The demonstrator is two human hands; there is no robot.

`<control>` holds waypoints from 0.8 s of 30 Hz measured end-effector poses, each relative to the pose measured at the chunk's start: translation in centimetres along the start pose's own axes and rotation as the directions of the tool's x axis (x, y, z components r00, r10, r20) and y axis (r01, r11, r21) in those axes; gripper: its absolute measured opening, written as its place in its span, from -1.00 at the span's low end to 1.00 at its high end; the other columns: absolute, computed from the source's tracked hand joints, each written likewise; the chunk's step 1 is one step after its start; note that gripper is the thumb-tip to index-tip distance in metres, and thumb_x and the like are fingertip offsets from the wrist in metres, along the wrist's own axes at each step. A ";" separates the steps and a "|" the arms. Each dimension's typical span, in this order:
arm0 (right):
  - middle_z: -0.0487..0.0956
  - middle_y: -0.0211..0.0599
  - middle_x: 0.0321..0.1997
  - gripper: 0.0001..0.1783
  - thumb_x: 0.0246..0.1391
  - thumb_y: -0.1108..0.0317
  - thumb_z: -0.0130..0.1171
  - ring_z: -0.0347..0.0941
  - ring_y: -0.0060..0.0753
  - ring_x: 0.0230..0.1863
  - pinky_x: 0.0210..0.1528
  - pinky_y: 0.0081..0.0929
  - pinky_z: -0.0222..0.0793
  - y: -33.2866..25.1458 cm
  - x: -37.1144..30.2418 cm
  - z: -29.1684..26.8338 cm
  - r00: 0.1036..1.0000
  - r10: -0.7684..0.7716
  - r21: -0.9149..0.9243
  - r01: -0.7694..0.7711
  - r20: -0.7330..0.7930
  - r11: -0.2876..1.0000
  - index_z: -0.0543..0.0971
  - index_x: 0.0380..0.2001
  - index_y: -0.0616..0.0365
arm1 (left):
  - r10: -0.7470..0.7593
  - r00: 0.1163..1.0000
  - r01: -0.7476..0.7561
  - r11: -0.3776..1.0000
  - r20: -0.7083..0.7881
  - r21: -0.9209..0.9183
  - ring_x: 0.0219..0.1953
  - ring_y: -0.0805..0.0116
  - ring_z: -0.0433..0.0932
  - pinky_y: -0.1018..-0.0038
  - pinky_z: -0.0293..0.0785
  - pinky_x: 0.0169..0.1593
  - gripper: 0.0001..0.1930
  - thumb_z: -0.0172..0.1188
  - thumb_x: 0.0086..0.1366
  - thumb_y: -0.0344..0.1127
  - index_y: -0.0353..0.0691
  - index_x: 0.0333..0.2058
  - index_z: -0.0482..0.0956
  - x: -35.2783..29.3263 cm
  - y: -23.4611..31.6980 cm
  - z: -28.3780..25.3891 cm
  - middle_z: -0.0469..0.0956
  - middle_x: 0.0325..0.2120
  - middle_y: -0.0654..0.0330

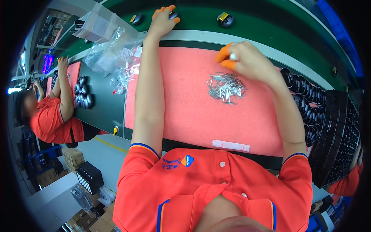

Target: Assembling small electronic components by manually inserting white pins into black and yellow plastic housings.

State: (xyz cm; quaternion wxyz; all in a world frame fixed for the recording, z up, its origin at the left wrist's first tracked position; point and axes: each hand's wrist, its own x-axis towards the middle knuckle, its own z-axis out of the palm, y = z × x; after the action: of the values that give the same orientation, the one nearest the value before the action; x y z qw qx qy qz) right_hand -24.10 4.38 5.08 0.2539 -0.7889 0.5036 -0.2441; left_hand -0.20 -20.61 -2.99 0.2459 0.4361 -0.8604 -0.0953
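My left hand (161, 24) reaches out over the green conveyor belt, orange finger covers on its fingertips. Its thumb and fingers close round a dark, rounded, mouse-shaped part (172, 16), mostly hidden by the hand. My right hand (249, 61) is curled above the pink mat (181, 112), also with orange finger covers. A small white spot shows between its fingers; what it holds, if anything, I cannot make out. Just below that hand lies a loose pile of thin silvery metal pins (227, 89).
Two more dark rounded parts with yellow labels (225, 19) sit on the belt (262, 23). Stacked black rounded shells (309, 104) and black trays (340, 135) stand at the right. Clear plastic bags (116, 58) lie at the left, near another person in red (52, 120).
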 end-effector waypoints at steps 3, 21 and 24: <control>0.64 -0.03 -0.30 -0.81 -0.09 0.52 0.23 0.55 -0.03 -0.32 -0.21 -0.26 0.47 -0.4 -0.2 1.8 0.996 0.013 -0.093 -0.004 0.089 0.996 0.66 -0.33 0.33 | -0.037 0.999 0.038 0.999 0.040 -0.008 0.09 0.06 0.49 0.31 0.36 0.17 -0.47 0.28 0.17 -0.23 -0.06 0.15 0.49 -0.4 1.6 -0.2 0.51 0.06 0.01; 0.56 -0.08 -0.43 -0.70 -0.25 0.53 0.20 0.50 -0.12 -0.46 -0.35 -0.34 0.44 0.0 -0.3 1.6 0.993 -0.093 -0.036 0.091 -0.074 0.995 0.59 -0.31 0.18 | 0.042 0.985 -0.096 0.941 -0.168 -0.324 -0.14 -0.06 0.50 0.22 0.51 -0.11 -0.41 0.55 -0.11 -0.28 -0.25 -0.11 0.44 -12.5 15.8 -1.8 0.41 -0.13 -0.03; 0.56 -0.30 -0.45 -0.78 -0.08 0.58 0.20 0.44 -0.49 -0.47 -0.35 -0.57 0.38 0.3 0.3 2.0 0.981 0.121 0.305 -0.070 -0.151 0.950 0.61 -0.28 0.22 | 0.030 0.981 -0.095 0.936 -0.191 -0.339 -0.16 -0.06 0.51 0.21 0.51 -0.15 -0.39 0.55 -0.13 -0.33 -0.30 -0.12 0.42 -13.5 16.5 -0.6 0.44 -0.17 -0.02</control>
State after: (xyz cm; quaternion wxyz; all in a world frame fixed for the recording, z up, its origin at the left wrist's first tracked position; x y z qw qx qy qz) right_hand -22.89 4.26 3.47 0.3384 -0.6928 0.5181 -0.3703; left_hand -4.76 0.14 -0.78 0.3996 0.3651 -0.8174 -0.1970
